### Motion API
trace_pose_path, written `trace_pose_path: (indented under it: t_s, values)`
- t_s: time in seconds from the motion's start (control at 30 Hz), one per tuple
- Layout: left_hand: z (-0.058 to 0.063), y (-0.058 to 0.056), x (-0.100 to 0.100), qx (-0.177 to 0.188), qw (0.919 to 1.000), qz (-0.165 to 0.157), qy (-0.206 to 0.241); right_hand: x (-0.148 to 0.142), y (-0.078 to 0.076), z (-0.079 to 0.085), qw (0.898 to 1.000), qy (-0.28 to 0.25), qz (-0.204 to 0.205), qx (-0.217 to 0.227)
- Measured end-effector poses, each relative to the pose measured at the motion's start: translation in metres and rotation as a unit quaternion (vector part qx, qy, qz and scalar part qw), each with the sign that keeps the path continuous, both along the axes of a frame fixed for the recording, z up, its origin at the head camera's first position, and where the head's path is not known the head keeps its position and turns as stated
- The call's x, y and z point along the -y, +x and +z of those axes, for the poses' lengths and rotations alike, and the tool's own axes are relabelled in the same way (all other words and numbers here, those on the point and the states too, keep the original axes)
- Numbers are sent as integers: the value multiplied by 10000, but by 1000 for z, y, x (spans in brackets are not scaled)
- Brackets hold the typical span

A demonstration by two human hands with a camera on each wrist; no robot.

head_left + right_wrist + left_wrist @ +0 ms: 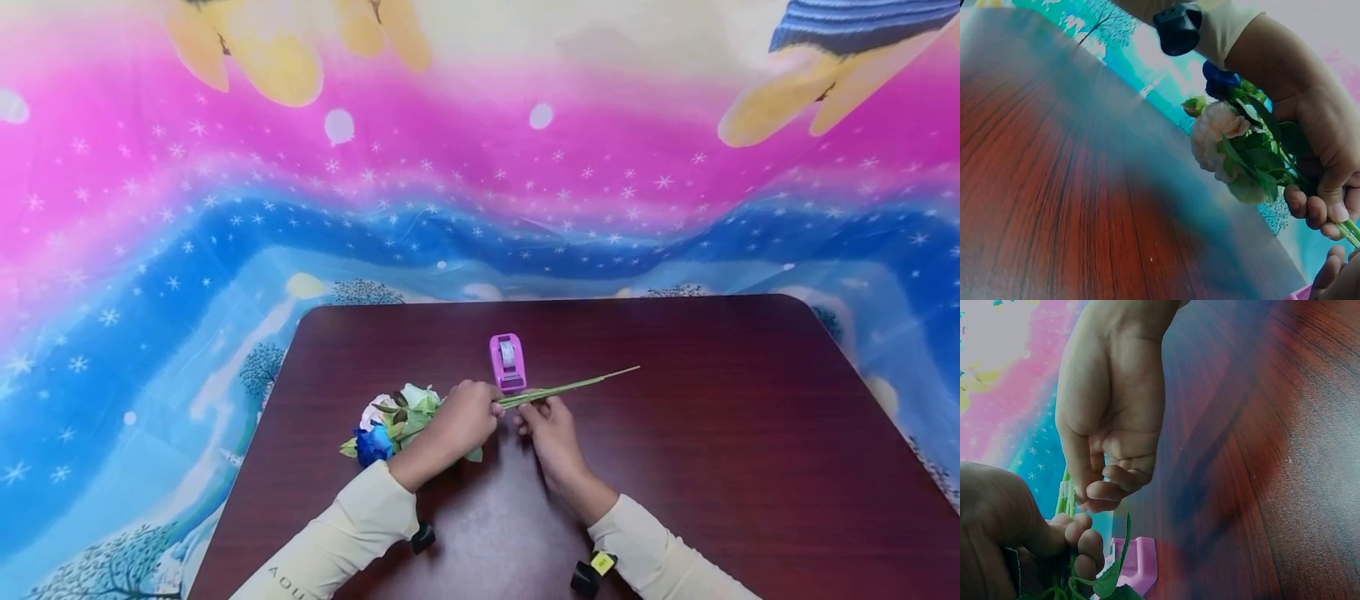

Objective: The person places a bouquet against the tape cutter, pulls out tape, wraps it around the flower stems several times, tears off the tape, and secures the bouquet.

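My left hand (467,417) grips the green stems (562,389) of a small flower bunch, just below its leaves. A blue rose (372,444), a pale pink rose (1215,134) and a whitish bloom (418,398) lie to the left of that hand, and the bare stem ends point right. Close beside it, my right hand (553,437) has its thumb and curled fingers at the stems. In the left wrist view, clear tape (1067,487) lies on the stems, and the right thumb and fingers pinch at its edge.
A pink tape dispenser (512,384) with a roll in it stands just behind the stems. Beneath everything is a dark red-brown wooden table (720,433). A colourful printed cloth (480,183) hangs behind the table and along its sides.
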State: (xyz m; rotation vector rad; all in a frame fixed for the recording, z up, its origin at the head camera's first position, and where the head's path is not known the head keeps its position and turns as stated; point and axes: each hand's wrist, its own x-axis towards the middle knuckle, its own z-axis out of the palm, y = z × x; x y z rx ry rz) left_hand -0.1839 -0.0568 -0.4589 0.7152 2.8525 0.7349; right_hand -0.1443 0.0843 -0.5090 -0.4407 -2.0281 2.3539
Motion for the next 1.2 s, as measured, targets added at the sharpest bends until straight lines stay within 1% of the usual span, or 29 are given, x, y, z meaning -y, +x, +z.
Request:
trace_pose_path:
  t_s: [0.1, 0.17, 0.4, 0.57, 0.73, 0.83, 0.97, 1.03, 1.13, 1.2]
  values:
    - [0, 0, -1, 59, 10000, 28, -32, -1, 0, -1, 9995, -302, -53, -52]
    - [0, -1, -1, 110, 9999, 72, -45, -2, -1, -1, 9989, -466, -89, -11]
    - [-1, -1, -1, 53, 9998, 121, -146, -5, -3, 1, 9933, -1012, 9, 556]
    - [0, -1, -1, 21, 9998, 131, -124, -6, -2, 5, 9875, -1395, 81, 725]
    - [0, -2, 0, -68, 9998, 128, -106, -6, -1, 10, 9788, -1932, 21, 672]
    - [0, -2, 0, -66, 9998, 153, -94, -5, 1, 12, 9717, -2281, -99, 603]
    - [1, -2, 0, -47, 9998, 166, -103, -5, 1, 14, 9635, -2611, -246, 539]
    - [1, -2, 0, -73, 9998, 160, -118, -5, 1, 15, 9623, -2655, -266, 527]
    - [1, -1, 0, 8, 9998, 154, -106, -5, -1, 15, 9616, -2675, -307, 537]
    - [0, -1, -1, 60, 9998, 151, -106, -5, -2, 14, 9628, -2619, -348, 563]
